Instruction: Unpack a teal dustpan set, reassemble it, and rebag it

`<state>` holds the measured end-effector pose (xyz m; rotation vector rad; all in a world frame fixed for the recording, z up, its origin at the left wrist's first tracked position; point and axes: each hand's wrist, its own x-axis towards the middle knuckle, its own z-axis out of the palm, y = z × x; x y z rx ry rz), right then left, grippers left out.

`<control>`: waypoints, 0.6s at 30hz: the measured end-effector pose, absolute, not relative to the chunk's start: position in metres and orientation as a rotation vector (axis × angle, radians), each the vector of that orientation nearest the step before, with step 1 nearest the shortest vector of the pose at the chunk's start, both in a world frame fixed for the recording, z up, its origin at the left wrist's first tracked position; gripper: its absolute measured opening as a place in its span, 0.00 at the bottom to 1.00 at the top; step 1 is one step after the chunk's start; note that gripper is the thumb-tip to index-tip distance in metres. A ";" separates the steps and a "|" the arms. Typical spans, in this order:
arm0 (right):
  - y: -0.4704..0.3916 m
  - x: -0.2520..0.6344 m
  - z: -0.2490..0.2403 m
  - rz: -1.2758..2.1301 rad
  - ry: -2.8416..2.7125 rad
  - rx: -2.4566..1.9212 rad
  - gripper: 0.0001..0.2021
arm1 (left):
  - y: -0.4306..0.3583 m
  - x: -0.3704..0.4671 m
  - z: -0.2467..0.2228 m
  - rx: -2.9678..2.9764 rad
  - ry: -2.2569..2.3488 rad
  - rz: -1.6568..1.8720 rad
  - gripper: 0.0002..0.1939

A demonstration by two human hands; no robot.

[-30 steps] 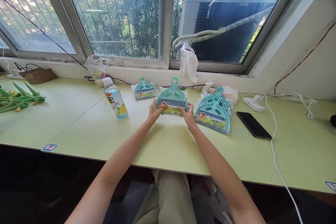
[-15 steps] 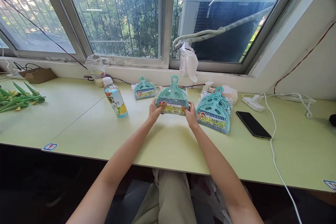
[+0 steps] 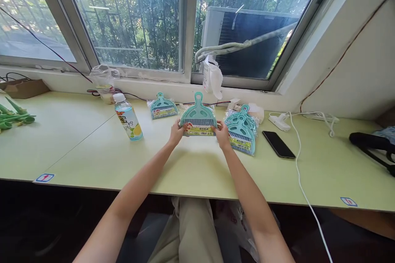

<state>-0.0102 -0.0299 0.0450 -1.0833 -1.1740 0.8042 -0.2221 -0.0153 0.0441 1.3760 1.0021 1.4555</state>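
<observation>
A teal dustpan and brush set [image 3: 199,116] in clear wrapping is held up above the pale green table [image 3: 123,166], its handle pointing toward the window. My left hand [image 3: 177,132] grips its lower left corner, and my right hand [image 3: 222,133] grips the lower right corner. One similar wrapped set [image 3: 163,107] lies to the left, behind my left hand. On the right, close beside my right hand, more wrapped teal sets [image 3: 242,131] overlap one another.
A drink bottle [image 3: 128,118] stands left of my hands. To the right lie a black phone [image 3: 278,144], a white cable [image 3: 304,185] and a white power strip [image 3: 279,122]. Green stalks [image 3: 15,117] and a cardboard box [image 3: 26,88] are at the far left.
The view has turned to the right, bringing a black object at the right edge further into sight. The held set looks slightly more upright, with both hands still on it.
</observation>
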 end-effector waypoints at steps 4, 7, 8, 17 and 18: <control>-0.063 0.016 0.041 0.736 -1.173 -1.163 0.23 | -0.027 -0.203 0.038 1.440 0.967 1.363 0.19; -0.096 0.056 0.029 0.639 -1.243 -1.309 0.22 | -0.040 -0.169 0.027 1.549 0.982 1.306 0.16; -0.107 0.070 0.024 0.558 -1.269 -1.413 0.21 | -0.044 -0.155 0.022 1.597 0.989 1.294 0.15; -0.133 0.141 -0.008 -0.259 -1.309 -1.778 0.17 | -0.043 -0.070 0.013 2.104 1.268 1.151 0.12; -0.130 0.142 -0.010 -0.250 -1.309 -1.773 0.17 | -0.039 -0.067 0.013 2.126 1.330 1.156 0.13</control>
